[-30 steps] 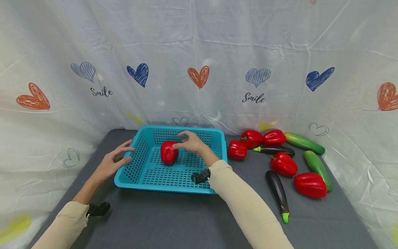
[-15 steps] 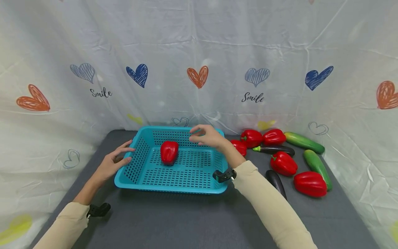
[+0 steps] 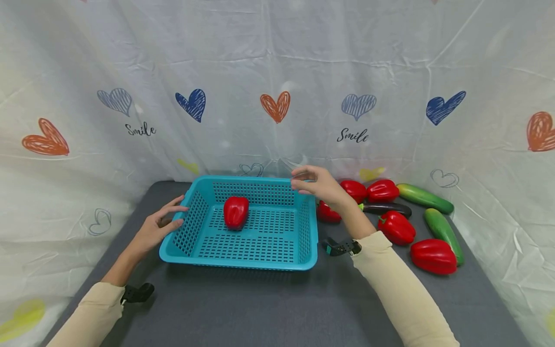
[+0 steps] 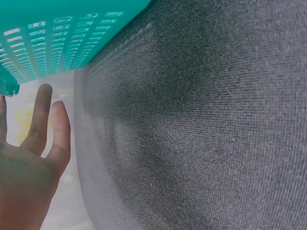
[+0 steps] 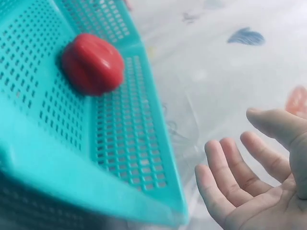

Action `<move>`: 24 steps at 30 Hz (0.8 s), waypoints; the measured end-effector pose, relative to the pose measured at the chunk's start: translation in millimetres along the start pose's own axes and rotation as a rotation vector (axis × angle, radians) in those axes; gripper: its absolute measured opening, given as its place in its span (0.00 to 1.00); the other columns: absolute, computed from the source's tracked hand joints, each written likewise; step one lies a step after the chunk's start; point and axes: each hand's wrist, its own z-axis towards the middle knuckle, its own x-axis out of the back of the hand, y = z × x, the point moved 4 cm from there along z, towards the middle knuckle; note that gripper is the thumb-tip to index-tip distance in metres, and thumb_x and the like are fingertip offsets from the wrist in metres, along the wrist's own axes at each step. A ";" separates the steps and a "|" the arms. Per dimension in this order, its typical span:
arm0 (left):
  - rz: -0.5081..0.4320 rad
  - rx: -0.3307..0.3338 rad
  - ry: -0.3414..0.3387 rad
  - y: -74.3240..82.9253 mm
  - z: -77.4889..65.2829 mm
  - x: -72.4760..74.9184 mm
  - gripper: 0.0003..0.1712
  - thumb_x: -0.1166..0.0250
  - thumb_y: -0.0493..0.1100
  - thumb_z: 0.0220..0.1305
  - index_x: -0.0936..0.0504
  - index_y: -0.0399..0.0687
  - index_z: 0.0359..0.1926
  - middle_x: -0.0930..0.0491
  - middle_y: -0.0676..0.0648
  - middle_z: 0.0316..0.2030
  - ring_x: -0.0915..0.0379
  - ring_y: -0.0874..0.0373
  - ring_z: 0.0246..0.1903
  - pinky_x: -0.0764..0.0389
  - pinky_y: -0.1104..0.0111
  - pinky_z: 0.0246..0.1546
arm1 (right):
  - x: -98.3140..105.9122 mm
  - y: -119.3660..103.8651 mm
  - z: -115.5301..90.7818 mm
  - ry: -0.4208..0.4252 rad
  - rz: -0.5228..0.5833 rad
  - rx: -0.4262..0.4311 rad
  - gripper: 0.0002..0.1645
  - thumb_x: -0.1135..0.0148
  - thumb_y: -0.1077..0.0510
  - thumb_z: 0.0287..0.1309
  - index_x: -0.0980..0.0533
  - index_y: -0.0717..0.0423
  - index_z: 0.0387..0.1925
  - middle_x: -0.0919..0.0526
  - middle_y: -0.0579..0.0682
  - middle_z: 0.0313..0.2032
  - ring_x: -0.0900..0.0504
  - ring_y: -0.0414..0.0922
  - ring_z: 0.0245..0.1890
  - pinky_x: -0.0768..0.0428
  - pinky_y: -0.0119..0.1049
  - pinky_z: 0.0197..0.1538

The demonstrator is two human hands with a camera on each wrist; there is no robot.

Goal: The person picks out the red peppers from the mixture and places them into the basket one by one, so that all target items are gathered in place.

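A red bell pepper (image 3: 236, 212) lies inside a blue perforated plastic basket (image 3: 243, 264), left of the middle. My left hand (image 3: 158, 225) is at the basket's left rim, fingertips at the edge and fingers loosely extended. In the left wrist view, its fingers (image 4: 40, 115) reach up beside the basket wall. My right hand (image 3: 318, 185) hovers over the basket's back right corner, fingers slightly bent and holding nothing. The right wrist view shows that palm bare, with the pepper (image 5: 92, 64) behind the rim. Just past the hand, another bell pepper (image 3: 328, 213) lies partly hidden by it.
On the grey table's right side lie more bell peppers (image 3: 395, 227), a dark eggplant (image 3: 388, 208) and two green cucumbers (image 3: 443, 235). My right sleeve (image 3: 403, 284) crosses the table in front of them. A white curtain (image 3: 277, 58) printed with hearts hangs behind.
My right hand has moved from beside the pepper in the basket rightward to the back right corner. Its forearm now hides the nearer eggplant. The left hand and basket have stayed put.
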 end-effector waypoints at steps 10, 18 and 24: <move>-0.009 0.004 -0.001 -0.6 -0.4 1.0 0.22 0.41 0.34 0.75 0.26 0.36 0.67 0.47 0.41 0.77 0.36 0.30 0.64 0.24 0.76 0.49 | 40.3 9.8 -24.0 0.078 -0.032 0.011 0.27 0.34 0.59 0.68 0.29 0.68 0.63 0.23 0.62 0.57 0.21 0.62 0.56 0.22 0.51 0.57; -0.025 -0.006 0.005 -1.4 -0.3 0.6 0.21 0.41 0.34 0.75 0.25 0.37 0.66 0.47 0.41 0.77 0.36 0.56 0.67 0.25 0.76 0.50 | 64.4 30.0 -41.4 0.142 -0.051 0.008 0.24 0.34 0.59 0.68 0.26 0.66 0.61 0.23 0.65 0.57 0.23 0.60 0.56 0.22 0.49 0.57; -0.017 -0.013 0.006 -1.3 0.1 0.7 0.21 0.41 0.33 0.75 0.25 0.37 0.66 0.46 0.41 0.77 0.37 0.62 0.66 0.26 0.77 0.51 | 78.3 42.4 -51.7 0.178 -0.087 -0.001 0.27 0.33 0.56 0.67 0.27 0.66 0.62 0.24 0.64 0.58 0.22 0.53 0.54 0.21 0.45 0.56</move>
